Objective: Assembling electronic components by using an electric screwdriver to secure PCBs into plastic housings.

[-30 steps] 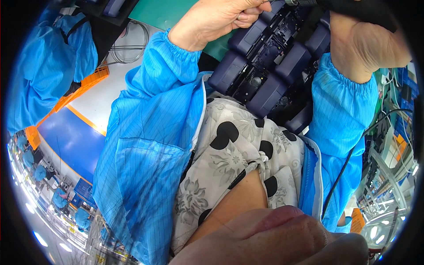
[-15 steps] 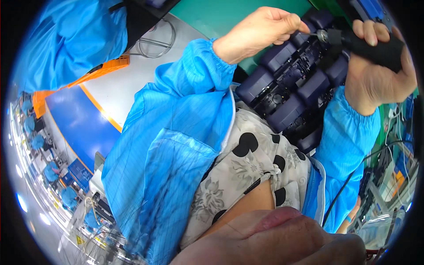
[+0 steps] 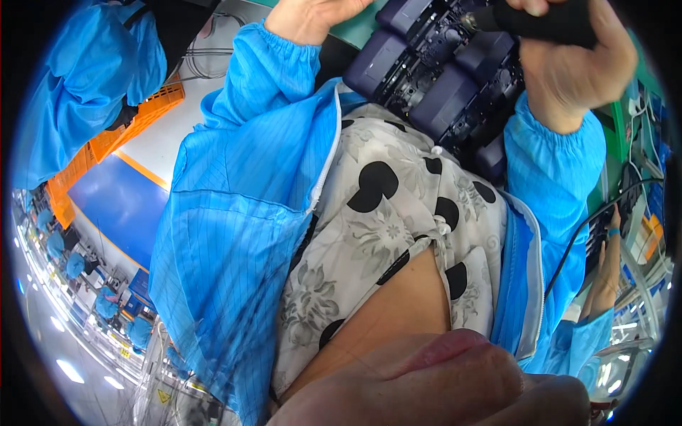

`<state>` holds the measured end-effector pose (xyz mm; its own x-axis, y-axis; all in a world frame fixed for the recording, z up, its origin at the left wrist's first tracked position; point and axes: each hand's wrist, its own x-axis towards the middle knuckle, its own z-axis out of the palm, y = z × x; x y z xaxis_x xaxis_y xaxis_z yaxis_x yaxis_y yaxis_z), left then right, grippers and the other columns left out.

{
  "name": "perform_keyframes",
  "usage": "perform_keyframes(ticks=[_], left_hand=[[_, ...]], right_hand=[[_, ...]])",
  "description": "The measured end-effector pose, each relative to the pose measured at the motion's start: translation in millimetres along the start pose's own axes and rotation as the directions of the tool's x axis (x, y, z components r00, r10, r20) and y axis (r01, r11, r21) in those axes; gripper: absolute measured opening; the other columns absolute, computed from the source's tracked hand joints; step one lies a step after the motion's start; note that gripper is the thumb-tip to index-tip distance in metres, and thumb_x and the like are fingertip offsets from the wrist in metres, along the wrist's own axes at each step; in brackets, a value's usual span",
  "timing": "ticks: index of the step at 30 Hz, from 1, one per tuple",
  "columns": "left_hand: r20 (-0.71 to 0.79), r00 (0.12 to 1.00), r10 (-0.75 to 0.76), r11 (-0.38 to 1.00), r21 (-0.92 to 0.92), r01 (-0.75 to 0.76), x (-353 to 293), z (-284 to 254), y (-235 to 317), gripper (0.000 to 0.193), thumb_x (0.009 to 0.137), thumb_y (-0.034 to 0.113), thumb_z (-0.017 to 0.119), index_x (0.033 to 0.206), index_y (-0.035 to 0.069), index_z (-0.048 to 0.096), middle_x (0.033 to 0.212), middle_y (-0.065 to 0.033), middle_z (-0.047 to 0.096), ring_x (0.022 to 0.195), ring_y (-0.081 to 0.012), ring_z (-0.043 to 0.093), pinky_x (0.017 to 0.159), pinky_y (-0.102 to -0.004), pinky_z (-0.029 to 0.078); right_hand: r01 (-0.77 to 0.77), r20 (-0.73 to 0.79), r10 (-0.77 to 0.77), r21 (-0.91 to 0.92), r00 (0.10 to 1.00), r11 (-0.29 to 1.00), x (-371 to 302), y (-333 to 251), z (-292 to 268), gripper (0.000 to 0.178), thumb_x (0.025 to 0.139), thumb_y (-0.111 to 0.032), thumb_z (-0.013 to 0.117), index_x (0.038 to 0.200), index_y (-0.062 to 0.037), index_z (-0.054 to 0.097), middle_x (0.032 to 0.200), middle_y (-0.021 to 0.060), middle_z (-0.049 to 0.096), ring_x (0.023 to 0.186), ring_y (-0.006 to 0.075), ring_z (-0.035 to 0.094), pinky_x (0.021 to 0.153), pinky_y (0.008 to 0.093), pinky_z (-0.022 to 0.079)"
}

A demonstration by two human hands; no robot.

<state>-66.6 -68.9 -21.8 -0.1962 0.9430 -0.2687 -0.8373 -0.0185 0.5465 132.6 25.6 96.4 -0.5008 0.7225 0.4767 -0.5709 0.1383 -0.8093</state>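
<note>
By the fingers (image 3: pixel 538 6) of the right hand (image 3: pixel 572 71), a black tool (image 3: pixel 550 27) is gripped, its tip directed leftward over dark purple units (image 3: pixel 437 106). These are grouped at the near edge of the green bench (image 3: pixel 357 28). The left hand's (image 3: pixel 309 18) fingers are cropped; their state cannot be told.

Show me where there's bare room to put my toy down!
A small green patch shows between the left hand and the dark purple blocks. Farther left, the blue floor panel between the orange crate and blue jacket looks bare. It's crowded around the blocks, where the right hand holds a black tool.
</note>
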Motion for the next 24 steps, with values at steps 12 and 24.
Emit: perform_keyframes(ticks=[12,24], left_hand=[[0.095,0.994,-0.052,0.996,-0.071,0.058,6.9,-13.6,-11.9,0.017,0.105,0.017,0.061,0.104,0.001,0.067,0.089,-0.0075,0.07,0.08,-0.0184,0.07,0.072,-0.0295,0.062],[0.094,0.994,-0.057,0.995,-0.077,0.064,3.9,-10.5,-19.7,0.016,0.105,0.016,0.061,0.103,0.002,0.068,0.091,-0.0066,0.071,0.081,-0.0175,0.071,0.073,-0.0293,0.062]], right_hand=[[-0.164,0.037,0.163,0.013,0.986,0.986,-22.4,33.6,1.6,0.033,0.089,-0.021,0.068,0.112,-0.0007,0.058,0.075,0.008,0.059,0.06,0.019,0.058,0.061,0.0346,0.053],[-0.177,0.083,0.176,0.0,0.981,0.984,-32.4,41.6,-4.8,0.032,0.089,-0.022,0.07,0.11,0.0,0.059,0.076,0.0082,0.059,0.06,0.0187,0.059,0.059,0.0333,0.053]])
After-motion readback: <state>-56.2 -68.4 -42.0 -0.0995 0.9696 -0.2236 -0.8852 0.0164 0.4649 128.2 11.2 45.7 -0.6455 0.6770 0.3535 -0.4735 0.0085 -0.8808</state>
